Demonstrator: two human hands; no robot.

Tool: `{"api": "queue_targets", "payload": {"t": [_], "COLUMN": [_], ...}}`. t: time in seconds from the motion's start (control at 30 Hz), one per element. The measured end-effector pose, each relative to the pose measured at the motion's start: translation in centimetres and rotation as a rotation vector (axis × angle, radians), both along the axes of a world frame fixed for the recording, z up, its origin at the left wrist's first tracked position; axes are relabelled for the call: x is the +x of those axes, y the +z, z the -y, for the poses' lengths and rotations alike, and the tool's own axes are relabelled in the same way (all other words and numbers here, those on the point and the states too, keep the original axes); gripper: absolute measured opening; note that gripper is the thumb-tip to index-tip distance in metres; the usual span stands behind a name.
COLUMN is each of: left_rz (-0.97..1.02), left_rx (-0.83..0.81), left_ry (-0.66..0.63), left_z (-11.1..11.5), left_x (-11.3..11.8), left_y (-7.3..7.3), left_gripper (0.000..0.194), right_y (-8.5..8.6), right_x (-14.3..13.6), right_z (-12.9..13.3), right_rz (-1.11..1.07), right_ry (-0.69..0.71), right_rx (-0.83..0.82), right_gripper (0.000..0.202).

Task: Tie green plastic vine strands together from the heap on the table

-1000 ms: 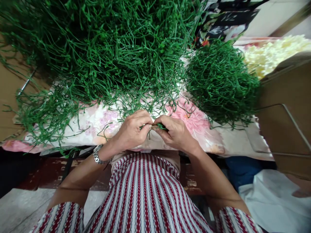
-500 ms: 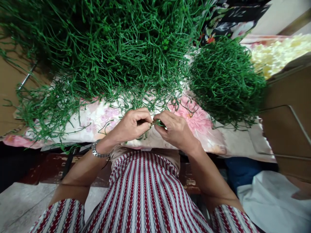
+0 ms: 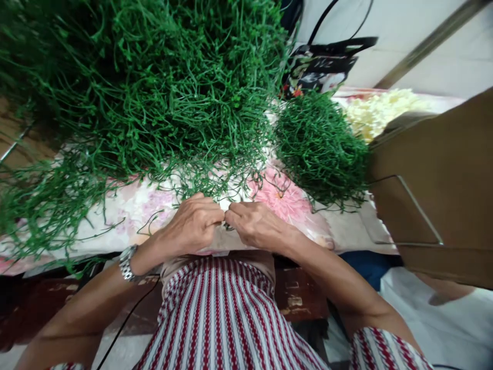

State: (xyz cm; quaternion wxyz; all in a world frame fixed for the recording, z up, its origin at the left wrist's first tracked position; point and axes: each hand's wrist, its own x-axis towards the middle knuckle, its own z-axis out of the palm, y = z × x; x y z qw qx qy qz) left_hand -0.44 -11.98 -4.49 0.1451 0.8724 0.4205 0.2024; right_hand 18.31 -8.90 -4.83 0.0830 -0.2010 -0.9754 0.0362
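Note:
My left hand (image 3: 197, 222) and my right hand (image 3: 257, 222) meet at the fingertips above the front of a flowered cloth (image 3: 131, 213). Both are closed in a pinch. A little of a thin green stem (image 3: 228, 226) shows under the joined fingertips; the rest is hidden by the fingers. Just beyond my hands, loose green stems (image 3: 204, 177) lie scattered on the cloth. They look like artificial stems with small forked tips. Behind them rises a large heap of the same stems (image 3: 165, 97).
A smaller mound of green stems (image 3: 321, 149) sits to the right. Beside it stand a cardboard box (image 3: 435, 190) with a metal wire loop (image 3: 419, 210) and pale yellow flowers (image 3: 381, 110). A black floral bag (image 3: 323, 69) is behind. More stems (image 3: 50, 205) spread out at left.
The view has shifted, so the heaps sit further left. My hands have turned knuckles-up and drawn closer together, hiding most of the stem between the fingertips.

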Motion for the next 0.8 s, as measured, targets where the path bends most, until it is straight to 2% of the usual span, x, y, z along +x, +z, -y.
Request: {"api": "queue_targets", "payload": {"t": [0.07,0.13,0.2,0.27,0.37,0.47,0.57,0.63,0.7,0.8], "left_rz": [0.016,0.103,0.297,0.533,0.718,0.683,0.643,0.662,0.662,0.582], "left_rx": [-0.012,-0.049,-0.115,-0.170,-0.157,-0.154,-0.247,-0.341,-0.425,-0.436], "left_ry": [-0.061,-0.065,-0.014,0.057,0.127,0.131,0.107,0.073,0.024,-0.003], "left_z": [0.0,0.0,0.1,0.1,0.3,0.2,-0.2,-0.6,-1.0,-1.2], "left_x": [-0.2,-0.2,0.0,0.2,0.6,0.6,0.1,-0.3,-0.6,-0.7], "left_y": [0.0,-0.2,-0.5,-0.9,-1.1,-0.7,0.1,0.4,0.6,0.6], "left_gripper": [0.022,0.024,0.023,0.017,0.011,0.011,0.011,0.011,0.010,0.012], "right_y": [0.5,0.6,0.3,-0.3,-1.1,-1.5,-1.6,-1.6,-1.6,-1.5], "right_x": [0.3,0.5,0.5,0.3,-0.5,-1.5,-2.1,-2.2,-2.0,-1.6], "right_z": [-0.1,-0.2,-0.3,-0.3,0.1,0.8,1.5,1.7,1.6,1.0], "right_rz": [0.041,0.026,-0.091,-0.318,-0.710,-0.938,-1.059,-1.069,-1.001,-0.809], "right_ry": [0.082,0.103,0.063,-0.018,-0.177,-0.295,-0.385,-0.391,-0.337,-0.264], "right_rx": [-0.017,-0.036,-0.070,-0.185,-0.569,-1.059,-1.449,-1.636,-1.784,-1.888], "right_gripper": [0.016,0.015,0.015,0.014,0.012,0.017,0.020,0.022,0.024,0.028]}}
